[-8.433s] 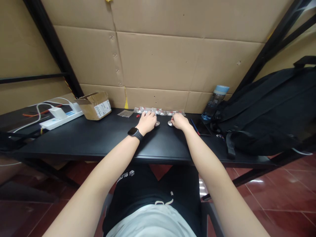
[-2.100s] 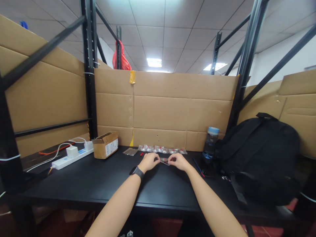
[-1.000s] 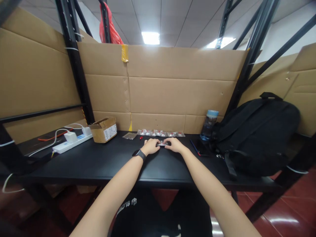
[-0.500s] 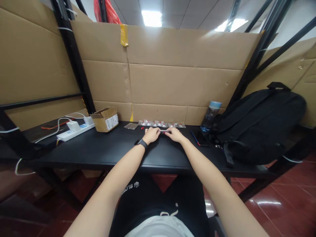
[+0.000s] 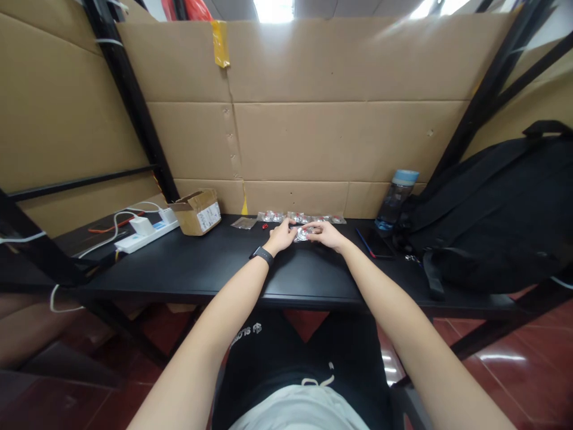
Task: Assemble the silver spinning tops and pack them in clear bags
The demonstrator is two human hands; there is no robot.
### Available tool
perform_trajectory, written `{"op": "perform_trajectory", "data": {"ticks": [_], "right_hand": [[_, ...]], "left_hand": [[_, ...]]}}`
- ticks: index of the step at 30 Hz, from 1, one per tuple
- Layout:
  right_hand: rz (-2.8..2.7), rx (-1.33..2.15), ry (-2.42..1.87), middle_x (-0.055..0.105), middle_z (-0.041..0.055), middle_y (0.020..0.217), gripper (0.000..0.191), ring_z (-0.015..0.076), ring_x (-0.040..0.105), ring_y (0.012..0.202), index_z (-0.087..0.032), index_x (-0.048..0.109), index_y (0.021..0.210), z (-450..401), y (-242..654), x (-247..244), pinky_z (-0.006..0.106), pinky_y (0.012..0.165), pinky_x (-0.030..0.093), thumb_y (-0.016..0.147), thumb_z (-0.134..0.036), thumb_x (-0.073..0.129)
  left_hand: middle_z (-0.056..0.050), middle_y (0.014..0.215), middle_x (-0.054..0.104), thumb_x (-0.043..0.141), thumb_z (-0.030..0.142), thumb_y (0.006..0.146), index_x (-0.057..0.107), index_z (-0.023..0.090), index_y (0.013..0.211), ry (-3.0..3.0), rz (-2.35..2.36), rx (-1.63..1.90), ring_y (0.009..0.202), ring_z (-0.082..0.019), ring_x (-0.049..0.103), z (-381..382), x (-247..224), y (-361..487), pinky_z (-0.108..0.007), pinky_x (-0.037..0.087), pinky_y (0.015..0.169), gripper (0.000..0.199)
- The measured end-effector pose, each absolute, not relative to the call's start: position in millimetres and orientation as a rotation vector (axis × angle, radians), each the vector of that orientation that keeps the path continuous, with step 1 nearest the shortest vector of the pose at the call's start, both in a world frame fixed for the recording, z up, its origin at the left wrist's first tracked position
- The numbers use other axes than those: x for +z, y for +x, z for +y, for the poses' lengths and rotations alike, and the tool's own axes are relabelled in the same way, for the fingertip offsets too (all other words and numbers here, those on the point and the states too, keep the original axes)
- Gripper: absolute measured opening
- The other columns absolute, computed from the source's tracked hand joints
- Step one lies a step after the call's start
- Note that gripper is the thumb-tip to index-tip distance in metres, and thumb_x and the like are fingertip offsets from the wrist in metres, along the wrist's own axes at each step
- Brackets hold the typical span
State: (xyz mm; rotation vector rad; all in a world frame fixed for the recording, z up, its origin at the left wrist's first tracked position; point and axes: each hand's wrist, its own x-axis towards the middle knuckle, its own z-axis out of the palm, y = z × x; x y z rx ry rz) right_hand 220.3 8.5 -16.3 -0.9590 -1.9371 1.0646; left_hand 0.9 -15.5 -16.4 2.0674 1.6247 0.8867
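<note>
My left hand (image 5: 281, 236) and my right hand (image 5: 326, 235) meet over the middle of the black table, fingers closed on opposite sides of a small clear plastic bag (image 5: 301, 235). Something shiny and silvery shows inside the bag; its kind is too small to make out. Just behind my hands, a row of similar clear bags (image 5: 271, 217) with silvery and red contents lies along the cardboard wall. Left of my left hand are a small red piece (image 5: 265, 226) and a flat clear plastic bag (image 5: 244, 223).
An opened cardboard box (image 5: 197, 214) and a white power strip (image 5: 147, 236) with plugged-in chargers stand to the left. On the right are a water bottle (image 5: 396, 200), a dark phone (image 5: 379, 246), a blue-and-red pen (image 5: 366, 243) and a black backpack (image 5: 492, 209). Cardboard (image 5: 313, 137) walls off the back.
The bag between my hands has turned from a thin edge to show its silvery face. My hands are slightly farther apart. The camera view has tilted down.
</note>
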Motion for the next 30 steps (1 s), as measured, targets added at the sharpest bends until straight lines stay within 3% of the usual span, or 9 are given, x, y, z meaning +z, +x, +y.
{"op": "perform_trajectory", "data": {"ticks": [5,9,12,16,21,25,27,30], "right_hand": [[-1.634,0.876,-1.252,0.067,0.0014,0.073,0.044,0.0127,0.055,0.060,-0.015,0.073,0.117,30.0,239.2,-5.1,0.023,0.053,0.043,0.073,-0.023,0.077],[-1.564,0.588,-1.472,0.071,0.0058,0.086,0.032,0.0141,0.060,0.069,-0.012,0.073,0.106,66.7,241.6,1.8,0.029,0.069,0.055,0.074,-0.012,0.073],[-1.617,0.487,-1.576,0.073,0.0078,0.099,0.041,0.0176,0.066,0.084,-0.013,0.071,0.114,99.3,236.5,-4.4,0.036,0.085,0.057,0.073,-0.010,0.076],[-1.675,0.184,-1.794,0.072,0.0159,0.112,0.046,0.0285,0.067,0.106,-0.014,0.070,0.116,124.7,227.5,-16.3,0.049,0.099,0.052,0.073,-0.023,0.085],[-1.701,-0.058,-1.958,0.065,0.0315,0.122,0.057,0.0427,0.063,0.121,-0.007,0.065,0.120,113.8,225.2,-5.1,0.063,0.101,0.047,0.084,-0.049,0.079],[-1.921,0.067,-1.989,0.072,0.0227,0.111,0.042,0.0372,0.069,0.112,-0.010,0.074,0.104,90.3,244.3,11.8,0.052,0.100,0.052,0.080,-0.044,0.083],[-2.105,0.179,-1.917,0.075,0.0160,0.106,0.038,0.0315,0.072,0.105,-0.013,0.077,0.102,73.8,257.1,11.6,0.044,0.098,0.054,0.075,-0.037,0.087],[-2.154,0.253,-1.738,0.075,0.0136,0.115,0.043,0.0256,0.072,0.106,-0.015,0.076,0.117,47.0,270.3,-0.4,0.037,0.100,0.053,0.078,-0.032,0.085]], "left_hand": [[-0.008,0.107,0.079,0.055,0.042,0.098,0.048,0.024,0.142,2.191,1.602,0.722,0.121,-0.031,0.066,-19.0,-13.5,3.8,-0.051,0.038,0.109,0.049],[-0.005,0.114,0.077,0.062,0.038,0.093,0.069,0.028,0.119,2.331,1.517,0.521,0.118,-0.029,0.066,-23.5,-9.5,1.8,-0.050,0.041,0.109,0.029],[-0.004,0.116,0.075,0.067,0.039,0.090,0.074,0.030,0.114,2.398,1.494,0.398,0.117,-0.031,0.065,-23.3,-7.2,0.3,-0.050,0.042,0.109,0.026],[-0.005,0.118,0.073,0.068,0.043,0.091,0.075,0.030,0.118,2.454,1.394,0.333,0.116,-0.030,0.064,-19.9,-6.0,1.5,-0.050,0.042,0.109,0.031],[-0.006,0.116,0.073,0.067,0.039,0.092,0.075,0.027,0.115,2.461,1.522,0.352,0.119,-0.033,0.061,-13.8,-5.2,-14.1,-0.056,0.038,0.111,0.027],[-0.016,0.146,0.057,0.059,0.032,0.096,0.067,0.021,0.129,2.323,2.014,0.607,0.137,-0.042,0.045,-5.1,-5.9,-49.4,-0.062,0.033,0.113,0.036],[-0.017,0.149,0.054,0.059,0.028,0.094,0.065,0.021,0.132,2.291,2.122,0.589,0.136,-0.042,0.044,-2.6,-6.5,-62.7,-0.061,0.035,0.111,0.039],[-0.019,0.143,0.059,0.056,0.024,0.092,0.070,0.017,0.123,2.312,2.168,0.421,0.134,-0.041,0.045,-4.0,-7.1,-65.5,-0.061,0.033,0.111,0.034]]}}
